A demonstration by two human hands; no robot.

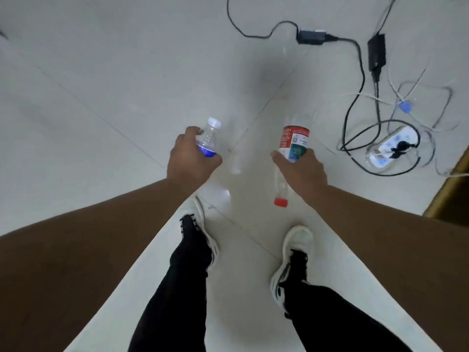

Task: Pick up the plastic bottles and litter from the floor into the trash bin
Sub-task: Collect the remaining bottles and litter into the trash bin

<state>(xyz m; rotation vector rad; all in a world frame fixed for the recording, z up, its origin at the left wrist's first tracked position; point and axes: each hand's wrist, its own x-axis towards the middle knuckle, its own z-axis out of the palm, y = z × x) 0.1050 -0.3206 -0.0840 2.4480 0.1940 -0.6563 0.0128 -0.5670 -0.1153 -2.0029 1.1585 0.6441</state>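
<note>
My left hand (pixel 190 158) grips a clear plastic bottle with a white cap and blue label (pixel 209 137), cap pointing away from me. In my right hand (pixel 302 171) is a second clear bottle with a red label (pixel 294 142); its red cap (pixel 280 201) points back toward my feet. Both bottles are held above the pale tiled floor (pixel 101 102). No trash bin is in view.
Black cables and two black power adapters (pixel 311 37) lie on the floor ahead right. A white power strip (pixel 392 148) with plugs and tangled wires sits at right. A wooden edge (pixel 451 189) borders the far right. My two feet in black-and-white shoes (pixel 291 265) stand below.
</note>
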